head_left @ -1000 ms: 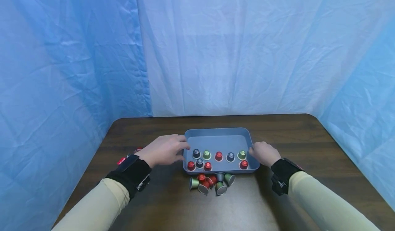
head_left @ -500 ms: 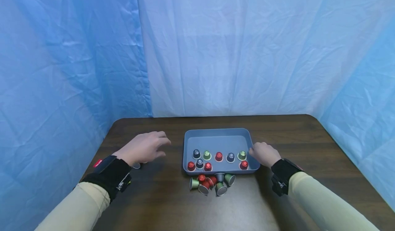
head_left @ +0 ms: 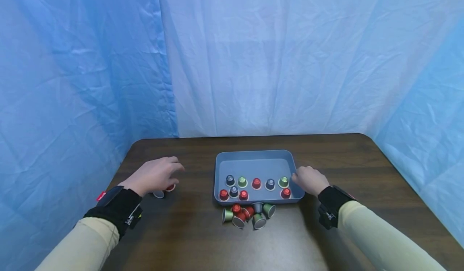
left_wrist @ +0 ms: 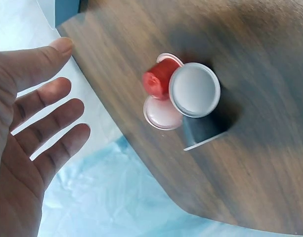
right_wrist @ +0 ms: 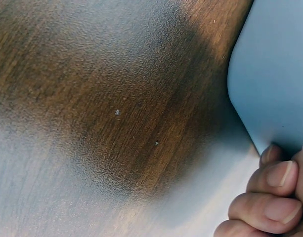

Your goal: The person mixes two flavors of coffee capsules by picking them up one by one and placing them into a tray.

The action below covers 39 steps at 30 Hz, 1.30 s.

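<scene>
My left hand (head_left: 152, 176) hovers over the left part of the table with nothing in it, its fingers spread and slightly bent. Beside it lies a small cluster of coffee capsules: a red capsule (left_wrist: 156, 81), a dark capsule (left_wrist: 203, 127) and others showing foil lids, partly hidden under the hand in the head view. The blue-grey tray (head_left: 255, 164) stands mid-table. My right hand (head_left: 311, 180) grips its right rim with curled fingers. In the tray, red, green and dark blue capsules stand upside down in two rows, such as a red capsule (head_left: 256, 183).
Against the tray's front edge lies a loose pile of capsules, among them a green capsule (head_left: 227, 215) and a red capsule (head_left: 239, 221). The dark wooden table (head_left: 203, 247) ends at blue curtains (head_left: 261, 61) behind and to the sides.
My left hand has moved left from the tray's left edge to the capsule cluster, exposing some foil lids. The right hand and the tray have stayed in place.
</scene>
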Each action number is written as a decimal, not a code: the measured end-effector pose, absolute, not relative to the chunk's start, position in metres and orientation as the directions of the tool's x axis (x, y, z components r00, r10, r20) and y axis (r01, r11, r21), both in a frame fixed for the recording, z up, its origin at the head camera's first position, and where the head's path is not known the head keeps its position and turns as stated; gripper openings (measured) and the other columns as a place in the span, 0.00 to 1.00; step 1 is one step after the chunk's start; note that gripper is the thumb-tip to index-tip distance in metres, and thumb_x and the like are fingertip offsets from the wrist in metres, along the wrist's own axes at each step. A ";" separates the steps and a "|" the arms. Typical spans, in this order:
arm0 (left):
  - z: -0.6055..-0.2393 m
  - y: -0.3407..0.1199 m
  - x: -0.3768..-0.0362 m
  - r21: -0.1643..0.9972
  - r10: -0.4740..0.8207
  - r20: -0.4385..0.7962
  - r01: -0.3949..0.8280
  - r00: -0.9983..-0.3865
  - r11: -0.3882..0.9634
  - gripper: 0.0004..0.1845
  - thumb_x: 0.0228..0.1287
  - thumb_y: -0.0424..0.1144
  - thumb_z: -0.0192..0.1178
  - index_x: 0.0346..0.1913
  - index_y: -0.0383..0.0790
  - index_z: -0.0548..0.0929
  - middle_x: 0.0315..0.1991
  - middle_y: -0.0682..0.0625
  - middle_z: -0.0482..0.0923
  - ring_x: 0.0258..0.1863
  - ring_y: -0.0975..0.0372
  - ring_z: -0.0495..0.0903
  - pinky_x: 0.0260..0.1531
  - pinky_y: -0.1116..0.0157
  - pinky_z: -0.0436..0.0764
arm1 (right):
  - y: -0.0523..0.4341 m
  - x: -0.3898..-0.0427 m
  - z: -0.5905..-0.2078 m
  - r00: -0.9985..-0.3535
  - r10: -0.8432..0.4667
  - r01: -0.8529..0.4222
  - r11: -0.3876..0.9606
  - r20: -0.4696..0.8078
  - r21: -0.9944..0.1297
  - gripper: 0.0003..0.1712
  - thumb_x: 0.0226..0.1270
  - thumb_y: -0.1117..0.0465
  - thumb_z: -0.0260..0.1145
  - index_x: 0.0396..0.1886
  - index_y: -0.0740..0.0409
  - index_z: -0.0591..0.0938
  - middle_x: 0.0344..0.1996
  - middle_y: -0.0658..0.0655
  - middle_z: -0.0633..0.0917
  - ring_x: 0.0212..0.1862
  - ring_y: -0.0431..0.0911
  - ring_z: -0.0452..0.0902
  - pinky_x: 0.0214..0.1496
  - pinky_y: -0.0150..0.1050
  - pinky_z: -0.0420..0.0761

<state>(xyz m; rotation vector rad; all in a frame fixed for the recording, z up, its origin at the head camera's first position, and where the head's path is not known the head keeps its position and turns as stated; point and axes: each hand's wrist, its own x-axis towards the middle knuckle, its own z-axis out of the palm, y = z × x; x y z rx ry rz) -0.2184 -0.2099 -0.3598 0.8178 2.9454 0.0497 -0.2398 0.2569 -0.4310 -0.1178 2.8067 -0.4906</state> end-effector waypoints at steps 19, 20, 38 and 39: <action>-0.384 -0.226 -0.221 0.131 0.475 -0.112 0.461 -0.873 0.878 0.07 0.62 0.30 0.70 0.42 0.42 0.87 0.36 0.52 0.75 0.34 0.60 0.71 0.34 0.61 0.76 | 0.257 -0.241 -0.432 -0.956 -0.123 -0.024 0.938 -0.268 -0.347 0.15 0.76 0.57 0.60 0.34 0.64 0.84 0.19 0.56 0.73 0.23 0.48 0.74 0.28 0.38 0.72; -0.385 -0.226 -0.221 0.129 0.468 -0.118 0.453 -0.876 0.882 0.07 0.62 0.31 0.71 0.42 0.43 0.88 0.36 0.52 0.75 0.34 0.60 0.72 0.35 0.61 0.77 | 0.257 -0.241 -0.432 -0.955 -0.122 -0.022 0.938 -0.269 -0.347 0.15 0.76 0.57 0.60 0.34 0.64 0.84 0.19 0.56 0.73 0.23 0.48 0.74 0.28 0.38 0.72; -0.406 -0.233 -0.226 0.142 0.405 -0.176 0.384 -0.897 0.912 0.10 0.56 0.35 0.76 0.40 0.45 0.88 0.35 0.52 0.77 0.35 0.60 0.77 0.44 0.57 0.85 | 0.257 -0.241 -0.430 -0.954 -0.121 -0.019 0.937 -0.273 -0.350 0.16 0.76 0.57 0.60 0.31 0.62 0.84 0.18 0.55 0.72 0.23 0.48 0.73 0.27 0.37 0.71; -0.407 -0.234 -0.226 0.143 0.406 -0.173 0.385 -0.897 0.912 0.10 0.56 0.35 0.77 0.40 0.45 0.88 0.35 0.52 0.77 0.35 0.60 0.77 0.43 0.58 0.85 | 0.257 -0.240 -0.431 -0.954 -0.123 -0.021 0.936 -0.272 -0.351 0.16 0.76 0.57 0.60 0.31 0.62 0.83 0.18 0.55 0.72 0.23 0.48 0.73 0.27 0.37 0.71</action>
